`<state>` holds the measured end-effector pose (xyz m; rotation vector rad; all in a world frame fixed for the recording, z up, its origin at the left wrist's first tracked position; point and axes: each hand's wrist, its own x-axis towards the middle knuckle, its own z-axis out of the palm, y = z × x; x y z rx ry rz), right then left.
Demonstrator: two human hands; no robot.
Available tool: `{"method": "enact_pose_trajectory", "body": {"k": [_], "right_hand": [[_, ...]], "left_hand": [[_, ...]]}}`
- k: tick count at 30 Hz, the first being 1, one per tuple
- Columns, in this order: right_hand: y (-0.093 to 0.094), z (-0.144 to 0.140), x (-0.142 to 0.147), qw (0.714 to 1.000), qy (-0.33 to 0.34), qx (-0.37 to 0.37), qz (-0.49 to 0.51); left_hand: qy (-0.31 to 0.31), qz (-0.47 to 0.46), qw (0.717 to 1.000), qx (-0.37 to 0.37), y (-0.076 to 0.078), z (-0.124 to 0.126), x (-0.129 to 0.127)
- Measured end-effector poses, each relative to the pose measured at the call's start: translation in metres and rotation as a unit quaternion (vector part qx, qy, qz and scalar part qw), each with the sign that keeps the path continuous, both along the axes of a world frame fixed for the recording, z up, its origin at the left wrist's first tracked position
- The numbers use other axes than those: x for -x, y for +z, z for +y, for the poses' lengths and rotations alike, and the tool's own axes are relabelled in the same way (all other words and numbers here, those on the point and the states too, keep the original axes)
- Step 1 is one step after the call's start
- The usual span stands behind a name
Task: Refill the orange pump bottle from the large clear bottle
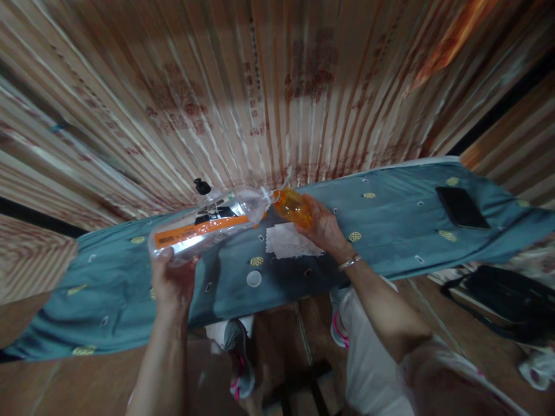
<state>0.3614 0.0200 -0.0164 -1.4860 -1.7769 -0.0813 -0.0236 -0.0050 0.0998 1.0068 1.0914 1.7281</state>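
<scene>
While my left hand (pixel 174 280) is gripping the clear bottle (pixel 203 229) near its base, my right hand (pixel 323 224) is gripping the amber bottle (pixel 291 205), seemingly to align them mouth-to-mouth.

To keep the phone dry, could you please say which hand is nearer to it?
Right. The right hand, holding the orange bottle, is left of the phone; the left hand, holding the clear bottle, is much farther left.

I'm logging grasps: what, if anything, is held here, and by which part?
The left grip holds the large clear bottle near its base; the right grip holds the orange container by its end farther from that bottle.
</scene>
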Motion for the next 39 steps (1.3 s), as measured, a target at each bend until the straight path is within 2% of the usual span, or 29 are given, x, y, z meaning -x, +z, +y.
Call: {"method": "enact_pose_trajectory", "body": {"k": [3, 9, 14, 20, 29, 39], "right_hand": [[0.001, -0.001, 0.0, 1.0, 0.003, 0.01, 0.006], [0.003, -0.002, 0.001, 1.0, 0.009, -0.02, 0.01], [0.003, -0.001, 0.002, 1.0, -0.002, -0.021, 0.004], [-0.001, 0.0, 0.001, 0.999, 0.001, -0.041, -0.014], [-0.007, 0.003, -0.004, 0.999, 0.013, -0.029, -0.013], [-0.008, 0.003, -0.004, 0.999, 0.007, -0.04, -0.015]], "left_hand": [[0.0, 0.001, 1.0, 0.0, -0.002, 0.0, 0.001], [0.008, -0.008, 1.0, 0.005, -0.005, 0.002, 0.002], [0.02, -0.024, 0.999, 0.009, -0.002, 0.001, -0.002], [0.002, -0.01, 1.0, -0.002, 0.0, 0.001, -0.002], [0.01, -0.025, 1.0, -0.006, 0.007, -0.002, -0.009], [0.002, -0.012, 1.0, -0.015, 0.001, 0.0, -0.004]]}}
